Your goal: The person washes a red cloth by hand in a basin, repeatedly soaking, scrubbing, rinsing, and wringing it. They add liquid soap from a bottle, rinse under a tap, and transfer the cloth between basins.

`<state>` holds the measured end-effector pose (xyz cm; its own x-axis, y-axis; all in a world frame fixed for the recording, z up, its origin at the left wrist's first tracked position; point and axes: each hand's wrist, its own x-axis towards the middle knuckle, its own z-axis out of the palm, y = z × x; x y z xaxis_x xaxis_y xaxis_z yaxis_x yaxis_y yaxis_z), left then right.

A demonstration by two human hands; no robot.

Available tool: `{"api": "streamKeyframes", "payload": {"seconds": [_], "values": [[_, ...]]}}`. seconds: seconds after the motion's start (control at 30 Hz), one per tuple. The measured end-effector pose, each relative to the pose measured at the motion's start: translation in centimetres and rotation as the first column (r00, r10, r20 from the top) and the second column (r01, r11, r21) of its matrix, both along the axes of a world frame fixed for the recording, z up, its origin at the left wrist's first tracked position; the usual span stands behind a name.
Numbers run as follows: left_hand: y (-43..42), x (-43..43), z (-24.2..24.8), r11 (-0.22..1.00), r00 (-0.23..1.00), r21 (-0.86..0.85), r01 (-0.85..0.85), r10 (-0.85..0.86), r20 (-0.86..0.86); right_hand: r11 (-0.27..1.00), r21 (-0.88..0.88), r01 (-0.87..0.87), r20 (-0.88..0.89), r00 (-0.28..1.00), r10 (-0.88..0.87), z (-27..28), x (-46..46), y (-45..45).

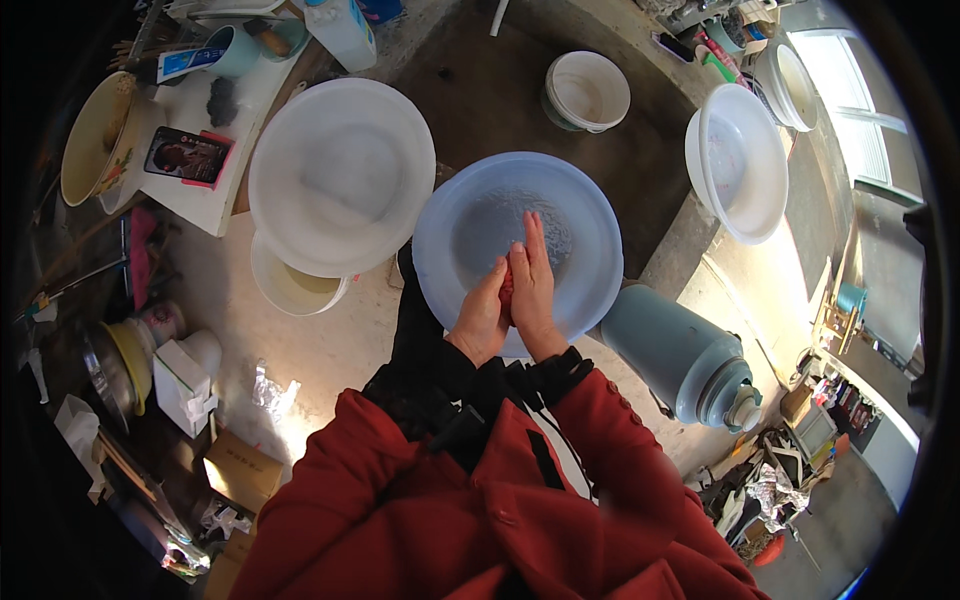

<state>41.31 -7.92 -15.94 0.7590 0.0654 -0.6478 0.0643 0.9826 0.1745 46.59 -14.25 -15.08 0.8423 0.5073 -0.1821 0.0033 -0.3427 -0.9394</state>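
My left hand (484, 313) and my right hand (532, 291) are pressed palm to palm above the near side of a pale blue plastic basin (592, 289). A small red thing (507, 289), perhaps cloth, is squeezed between them. Most of it is hidden, so its exact kind is unclear. The right fingers point away from me and extend over the rippled water (510, 214) in the basin. To the left stands a large white plastic basin (345, 172), partly covering a white bucket (281, 289) with yellowish liquid in it.
A grey-blue vacuum flask (667, 352) lies close to the basin's right side. Beyond are a small white bucket (589, 90) and, on a ledge, a white basin (750, 165). A white board (251, 124) at the left bears a phone (187, 153) and a cup (234, 52).
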Motion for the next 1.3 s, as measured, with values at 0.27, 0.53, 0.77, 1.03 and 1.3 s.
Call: {"api": "streamKeyframes", "payload": {"seconds": [0.27, 0.53, 0.77, 1.03, 1.3], "values": [[0.7, 0.6, 2.2, 1.0, 0.998, -0.015, 0.024, -0.024, 0.058, 0.998, -0.058, -0.021, -0.008, 1.0, 0.021, 1.1, 2.1, 0.2], [2.8, 0.4, 3.5, 0.971, 0.999, -0.238, 0.009, 0.0, 0.036, 0.996, -0.03, -0.085, 0.187, 0.978, 0.089, 0.7, -1.6, -1.8], [2.2, 0.3, 4.0, 0.951, 0.984, -0.297, 0.079, -0.027, 0.176, 1.0, -0.03, 0.003, 0.234, 0.972, 0.004, 1.0, 0.9, -0.4], [1.0, 0.3, 3.3, 0.97, 0.979, -0.2, 0.138, -0.103, 0.173, 0.99, -0.1, 0.096, -0.068, 0.992, -0.103, 0.2, 1.2, -0.8], [-0.1, -0.5, 2.0, 0.871, 0.899, 0.227, 0.435, -0.41, -0.15, 0.975, 0.066, 0.21, -0.724, 0.682, -0.098, 1.4, 1.0, -5.5]]}}
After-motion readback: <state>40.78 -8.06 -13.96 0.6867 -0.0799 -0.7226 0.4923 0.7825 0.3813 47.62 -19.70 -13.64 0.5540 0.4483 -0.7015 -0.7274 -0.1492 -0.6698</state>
